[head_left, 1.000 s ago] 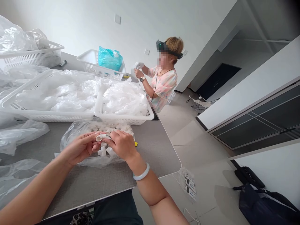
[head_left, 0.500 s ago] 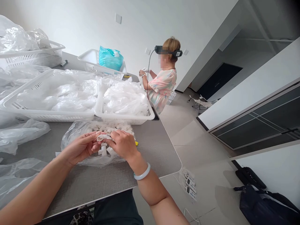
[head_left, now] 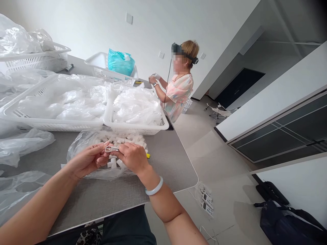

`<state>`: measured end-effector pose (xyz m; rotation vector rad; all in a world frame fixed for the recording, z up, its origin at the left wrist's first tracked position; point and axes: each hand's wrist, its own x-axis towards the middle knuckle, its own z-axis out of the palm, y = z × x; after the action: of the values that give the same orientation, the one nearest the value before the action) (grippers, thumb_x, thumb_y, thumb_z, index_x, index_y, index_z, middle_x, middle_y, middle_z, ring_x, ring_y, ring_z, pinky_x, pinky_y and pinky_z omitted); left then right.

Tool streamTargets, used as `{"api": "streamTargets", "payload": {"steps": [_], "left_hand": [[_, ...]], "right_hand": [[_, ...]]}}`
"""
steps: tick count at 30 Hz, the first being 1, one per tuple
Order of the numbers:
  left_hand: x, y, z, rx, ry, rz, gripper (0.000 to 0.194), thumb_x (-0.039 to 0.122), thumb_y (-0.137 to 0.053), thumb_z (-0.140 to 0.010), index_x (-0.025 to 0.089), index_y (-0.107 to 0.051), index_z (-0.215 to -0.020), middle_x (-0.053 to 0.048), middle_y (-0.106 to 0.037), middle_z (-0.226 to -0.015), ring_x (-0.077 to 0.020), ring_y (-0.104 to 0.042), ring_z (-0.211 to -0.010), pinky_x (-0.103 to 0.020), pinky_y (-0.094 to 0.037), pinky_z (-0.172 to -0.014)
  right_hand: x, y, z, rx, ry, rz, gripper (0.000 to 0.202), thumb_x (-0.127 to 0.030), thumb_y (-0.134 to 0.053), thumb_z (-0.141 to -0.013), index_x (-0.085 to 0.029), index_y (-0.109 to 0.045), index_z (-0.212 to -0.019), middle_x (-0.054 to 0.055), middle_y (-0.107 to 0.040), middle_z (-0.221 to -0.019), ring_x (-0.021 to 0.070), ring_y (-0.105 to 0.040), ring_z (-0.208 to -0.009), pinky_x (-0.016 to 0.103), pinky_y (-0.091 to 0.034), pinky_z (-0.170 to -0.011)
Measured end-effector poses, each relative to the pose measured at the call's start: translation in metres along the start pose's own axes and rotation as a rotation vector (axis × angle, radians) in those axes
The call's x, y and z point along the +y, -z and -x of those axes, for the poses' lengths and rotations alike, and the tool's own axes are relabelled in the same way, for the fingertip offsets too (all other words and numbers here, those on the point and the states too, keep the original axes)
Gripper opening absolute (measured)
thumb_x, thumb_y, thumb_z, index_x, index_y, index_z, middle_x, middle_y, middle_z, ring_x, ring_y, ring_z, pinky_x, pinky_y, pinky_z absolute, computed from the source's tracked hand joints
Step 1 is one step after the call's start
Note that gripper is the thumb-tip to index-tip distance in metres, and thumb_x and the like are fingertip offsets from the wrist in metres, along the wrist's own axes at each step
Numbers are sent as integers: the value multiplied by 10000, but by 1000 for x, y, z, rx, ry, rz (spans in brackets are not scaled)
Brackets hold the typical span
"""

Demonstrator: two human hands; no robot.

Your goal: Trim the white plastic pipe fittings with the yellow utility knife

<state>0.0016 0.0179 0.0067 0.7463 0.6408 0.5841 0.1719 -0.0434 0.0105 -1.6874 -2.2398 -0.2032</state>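
Observation:
My left hand [head_left: 93, 158] pinches a small white ring-shaped plastic part [head_left: 108, 149] between thumb and fingers. From the other side my right hand [head_left: 133, 156] is closed around a slim tool or blade at the part's edge; its shape is mostly hidden by the fingers. Under both hands lies an opened clear plastic bag [head_left: 76, 144] with several short white pipe fittings [head_left: 112, 164] in it. A small yellow piece [head_left: 148, 156] shows just beside my right hand.
White baskets filled with clear bags [head_left: 135, 127] stand behind the hands on the grey table [head_left: 168, 163]. Another basket [head_left: 112, 76] holds a blue bag [head_left: 121, 63]. Loose bags lie left. Across the table a person [head_left: 178, 85] wearing a headset works with both hands.
The white part has turned, so its ring opening shows more clearly between my hands. The other person's head has lifted slightly, and that person's hands have shifted a little left.

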Motion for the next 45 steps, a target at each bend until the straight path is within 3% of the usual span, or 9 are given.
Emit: {"api": "streamTargets", "payload": {"steps": [3, 5, 16, 19, 25, 32, 35, 38, 45], "left_hand": [[0, 3, 2, -18, 2, 11, 297, 282, -803, -782, 113, -584, -674, 49, -551, -554, -18, -410, -410, -120, -349, -392], [1, 4, 3, -23, -1, 9, 364, 298, -890, -713, 130, -571, -665, 31, -538, -558, -29, -394, -417, -123, -377, -384], [3, 4, 1, 20, 6, 2, 347, 336, -895, -712, 143, -621, -624, 4, -518, -550, -60, -392, -421, -147, -379, -368], [3, 4, 2, 15, 0, 13, 321, 310, -897, -709, 140, -639, -625, 1, -517, -548, -62, -387, -416, -152, -383, -361], [3, 3, 4, -34, 4, 34, 315, 282, -825, -806, 123, -606, -646, 14, -517, -562, -41, -377, -426, -120, -412, -384], [4, 5, 4, 6, -1, 69, 164, 167, -861, -708, 108, -722, -773, -15, -597, -581, -79, -509, -468, -146, -490, -422], [4, 7, 3, 37, -33, 29, 405, 219, -918, -639, 120, -774, -1004, -72, -703, -720, -143, -628, -572, -214, -587, -523], [6, 5, 6, 60, -61, -40, 572, 321, -973, -560, 156, -787, -1075, -106, -748, -830, -203, -685, -692, -256, -619, -595], [9, -7, 10, 89, -207, -261, 563, 488, -954, -557, 244, -799, -1040, -47, -702, -783, -181, -651, -697, -259, -584, -611]], "right_hand": [[0, -2, 1, 41, 11, 7, 545, -656, -439, -974, -188, -636, -775, -7, -560, -610, 112, -531, -568, 229, -325, -516], [1, -3, 1, 62, -5, 9, 572, -682, -429, -963, -184, -618, -753, -6, -554, -612, 106, -523, -561, 227, -312, -506], [2, -2, 1, 55, 8, 14, 476, -553, -498, -1010, -190, -614, -726, -18, -540, -571, 104, -519, -541, 218, -296, -497], [3, -3, 2, 78, -18, 27, 494, -589, -497, -997, -186, -598, -728, -11, -549, -592, 103, -517, -543, 220, -282, -486], [2, -3, 1, 60, 5, 23, 478, -563, -479, -1015, -191, -600, -740, -12, -563, -604, 111, -555, -568, 217, -309, -500], [1, 1, 1, 53, -33, -24, 514, -573, -432, -1032, -197, -622, -737, 0, -598, -617, 120, -573, -592, 223, -308, -504], [3, 2, 2, 48, -86, -51, 536, -573, -391, -1045, -192, -612, -739, 2, -602, -639, 110, -558, -584, 218, -285, -490], [4, 2, 2, 45, -110, -80, 552, -572, -351, -1055, -186, -602, -750, 1, -581, -643, 105, -532, -566, 211, -267, -482], [5, 4, 3, 14, -99, -136, 569, -630, -353, -1030, -168, -617, -829, 13, -570, -683, 107, -501, -571, 206, -264, -487]]}}
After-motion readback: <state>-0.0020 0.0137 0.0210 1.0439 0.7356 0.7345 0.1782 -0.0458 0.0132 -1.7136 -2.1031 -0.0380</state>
